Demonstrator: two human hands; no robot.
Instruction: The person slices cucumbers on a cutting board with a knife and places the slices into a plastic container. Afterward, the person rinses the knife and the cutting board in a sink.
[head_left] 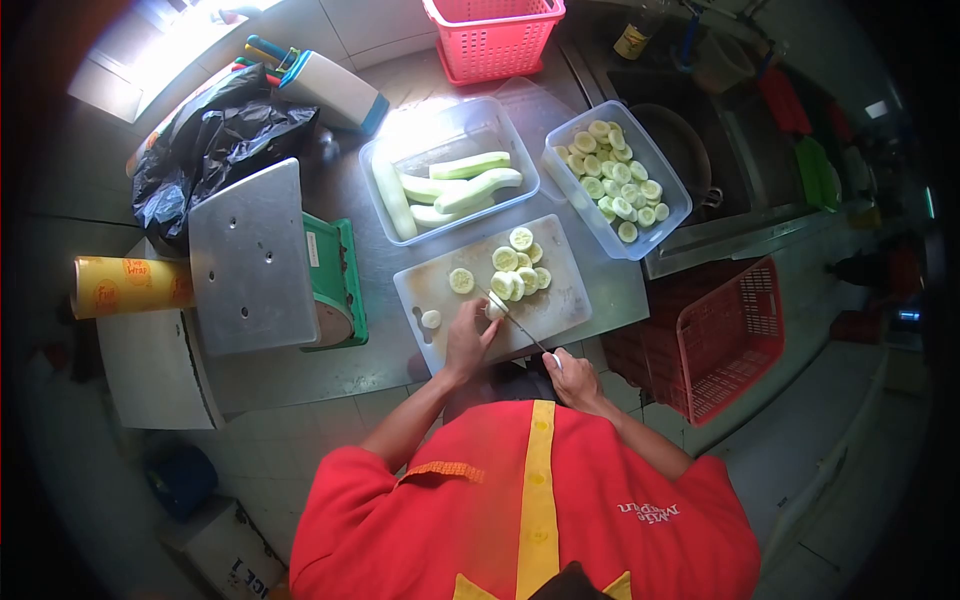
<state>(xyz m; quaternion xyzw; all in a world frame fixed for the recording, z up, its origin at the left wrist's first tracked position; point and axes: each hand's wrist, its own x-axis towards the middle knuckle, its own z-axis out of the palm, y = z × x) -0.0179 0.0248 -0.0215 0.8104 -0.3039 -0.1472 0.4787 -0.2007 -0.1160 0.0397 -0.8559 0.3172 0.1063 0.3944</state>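
My left hand [468, 338] is closed on a short piece of peeled cucumber [495, 306] at the near edge of the white cutting board [570, 285]. My right hand [575, 380] grips the handle of a knife [527, 334], whose blade reaches the piece. Several round slices [507, 259] lie on the board beyond the blade, with one slice [461, 281] apart to the left and a small end piece [431, 319] near the board's left edge. Whole peeled cucumbers [478, 190] rest in a clear tub [533, 172] behind the board. More slices [622, 173] are in a second tub [675, 215] at the right.
A green scale [340, 280] with a metal pan [255, 260] stands left, near a yellow wrap roll [135, 285] and a black bag [215, 145]. A pink basket [497, 50] sits behind. To the right are a red crate [735, 330] and a stove with a pan [675, 145].
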